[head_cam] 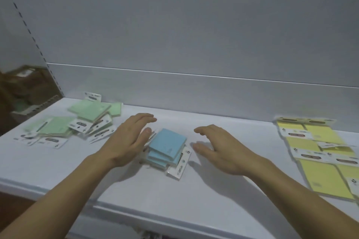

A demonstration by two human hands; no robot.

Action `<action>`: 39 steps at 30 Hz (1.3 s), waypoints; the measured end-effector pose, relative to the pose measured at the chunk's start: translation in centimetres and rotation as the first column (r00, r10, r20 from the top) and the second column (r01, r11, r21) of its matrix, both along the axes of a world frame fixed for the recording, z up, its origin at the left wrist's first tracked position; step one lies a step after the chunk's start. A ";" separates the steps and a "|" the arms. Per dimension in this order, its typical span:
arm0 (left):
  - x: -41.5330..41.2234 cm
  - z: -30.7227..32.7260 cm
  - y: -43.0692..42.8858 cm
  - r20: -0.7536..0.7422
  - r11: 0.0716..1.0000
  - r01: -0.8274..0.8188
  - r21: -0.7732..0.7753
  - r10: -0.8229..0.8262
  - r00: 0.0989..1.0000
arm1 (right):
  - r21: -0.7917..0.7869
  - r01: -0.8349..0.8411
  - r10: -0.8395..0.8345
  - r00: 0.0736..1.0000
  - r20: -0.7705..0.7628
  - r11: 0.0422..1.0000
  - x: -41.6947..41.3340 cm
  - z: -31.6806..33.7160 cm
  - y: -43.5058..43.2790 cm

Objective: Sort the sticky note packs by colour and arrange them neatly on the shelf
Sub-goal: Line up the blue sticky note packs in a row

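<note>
Spanning the view, the white shelf (58, 161) carries yellow sticky note packs (318, 163) spread flat at right, a loose pile of green packs (81, 122) at left and a small blue stack (167, 144) in the middle. Flanking it, the left hand (130, 139) and right hand (219, 146) hover released, fingers relaxed, grasping nothing.

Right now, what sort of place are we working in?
Probably a shop's stationery aisle: a white display shelf with a slotted upright at its left, sticky note packs in hang-tab retail wrapping, and blurred cardboard boxes beyond the left end.
</note>
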State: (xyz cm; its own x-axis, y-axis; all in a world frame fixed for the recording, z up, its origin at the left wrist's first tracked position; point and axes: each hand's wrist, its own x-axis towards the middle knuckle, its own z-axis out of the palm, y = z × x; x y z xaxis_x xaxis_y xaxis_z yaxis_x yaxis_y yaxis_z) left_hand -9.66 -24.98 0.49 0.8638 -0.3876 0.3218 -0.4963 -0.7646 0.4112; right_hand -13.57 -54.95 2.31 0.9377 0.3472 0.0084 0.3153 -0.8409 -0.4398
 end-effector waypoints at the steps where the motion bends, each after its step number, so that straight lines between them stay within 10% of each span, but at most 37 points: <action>1: 0.7 -0.1 0.5 -0.013 1.000 0.013 -0.014 -0.013 1.000 | 0.024 0.017 -0.016 1.000 -0.012 1.000 0.4 -0.2 1.0; 14: 6.7 -0.3 -2.0 -0.164 0.903 -0.016 -0.430 -0.061 0.985 | 0.221 0.143 -0.097 0.973 -0.208 0.965 4.9 -0.5 5.1; 18: 6.2 -1.1 -2.0 -0.284 0.863 -0.032 -0.504 -0.130 0.950 | 0.597 0.418 -0.143 0.880 -0.452 0.684 5.0 -1.9 2.5; 25: 5.5 -0.4 -2.9 -0.213 0.923 0.139 -0.359 -0.226 0.950 | 0.737 0.619 -0.351 0.777 -0.523 0.272 5.9 -2.6 -0.4; 39: 6.6 -1.0 -1.2 -0.256 0.946 0.273 -0.177 -0.312 0.915 | 0.503 0.741 -0.610 0.662 -0.435 0.445 10.6 -2.7 1.5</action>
State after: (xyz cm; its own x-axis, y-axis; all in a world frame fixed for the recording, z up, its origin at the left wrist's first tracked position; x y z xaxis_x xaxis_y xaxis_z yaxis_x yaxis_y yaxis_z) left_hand -3.01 -26.17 -0.54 0.7802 -0.6063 0.1538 -0.5407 -0.5301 0.6532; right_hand -2.96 -53.42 -0.34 0.8773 -0.4227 -0.2273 -0.3642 -0.2779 -0.8889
